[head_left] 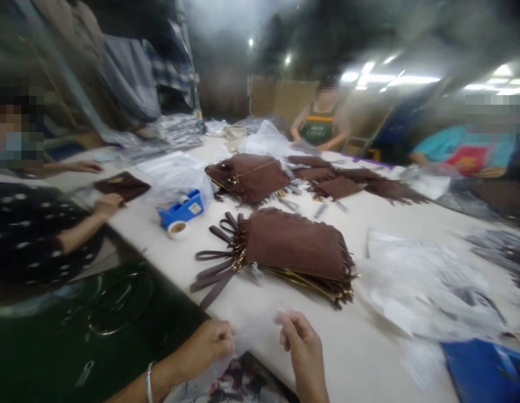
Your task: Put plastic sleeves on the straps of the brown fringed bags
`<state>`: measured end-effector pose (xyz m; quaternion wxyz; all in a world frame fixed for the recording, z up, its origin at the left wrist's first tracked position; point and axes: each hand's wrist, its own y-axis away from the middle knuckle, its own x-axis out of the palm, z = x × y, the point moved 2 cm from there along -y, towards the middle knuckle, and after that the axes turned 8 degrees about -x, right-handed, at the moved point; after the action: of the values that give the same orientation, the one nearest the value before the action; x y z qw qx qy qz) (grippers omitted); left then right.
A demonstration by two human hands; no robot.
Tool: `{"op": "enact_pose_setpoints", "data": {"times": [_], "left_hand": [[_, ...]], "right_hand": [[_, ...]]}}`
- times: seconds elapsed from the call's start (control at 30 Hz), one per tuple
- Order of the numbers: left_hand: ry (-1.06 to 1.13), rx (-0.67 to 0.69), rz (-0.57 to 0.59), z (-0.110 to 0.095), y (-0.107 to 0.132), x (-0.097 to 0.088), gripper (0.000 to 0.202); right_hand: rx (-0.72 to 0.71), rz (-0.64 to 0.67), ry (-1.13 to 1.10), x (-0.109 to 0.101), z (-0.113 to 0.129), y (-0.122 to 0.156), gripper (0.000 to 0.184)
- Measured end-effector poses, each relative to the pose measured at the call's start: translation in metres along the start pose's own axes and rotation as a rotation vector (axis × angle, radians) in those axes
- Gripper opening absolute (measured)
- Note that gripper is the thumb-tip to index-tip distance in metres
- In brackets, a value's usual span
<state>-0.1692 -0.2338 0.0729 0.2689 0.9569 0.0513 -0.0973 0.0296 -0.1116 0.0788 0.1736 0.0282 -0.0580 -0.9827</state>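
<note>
A thin, clear plastic bag (251, 330) stretches between my two hands, just over the table's near edge. My left hand (213, 342), below a silver bangle (149, 380), is closed in a fist on one side of it. Thumb and fingers of my right hand (300, 342) are pinched together at the other side; motion blurs the tips. Just beyond lies a stack of brown fringed pouches (297, 243), with gold zips along the edges. Their brown wrist straps (213, 274) fan out to the left.
More brown fringed pouches (260, 176) lie farther back. A blue tape dispenser (182, 210) stands left of the stack, and white plastic bags (427, 280) spread to the right. A blue packet (486, 369) is at lower right. Co-workers are at the left, far side and right.
</note>
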Motion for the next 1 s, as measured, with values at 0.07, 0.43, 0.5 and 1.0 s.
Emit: {"op": "enact_pose_setpoints", "data": {"times": [0.07, 0.43, 0.5, 1.0], "left_hand": [[0.108, -0.018, -0.053, 0.018, 0.006, -0.012, 0.023], [0.236, -0.004, -0.043, 0.018, 0.03, -0.07, 0.028], [0.386, 0.051, -0.039, 0.007, 0.023, -0.073, 0.039], [0.394, 0.012, -0.261, 0.001, -0.001, -0.075, 0.021]], "right_hand": [[0.002, 0.069, -0.02, 0.02, 0.0, -0.005, 0.032], [-0.066, 0.298, 0.066, 0.101, 0.014, -0.023, 0.033], [-0.083, 0.333, 0.081, 0.108, 0.017, -0.022, 0.032], [-0.184, 0.532, 0.161, 0.112, 0.037, -0.036, 0.032]]}}
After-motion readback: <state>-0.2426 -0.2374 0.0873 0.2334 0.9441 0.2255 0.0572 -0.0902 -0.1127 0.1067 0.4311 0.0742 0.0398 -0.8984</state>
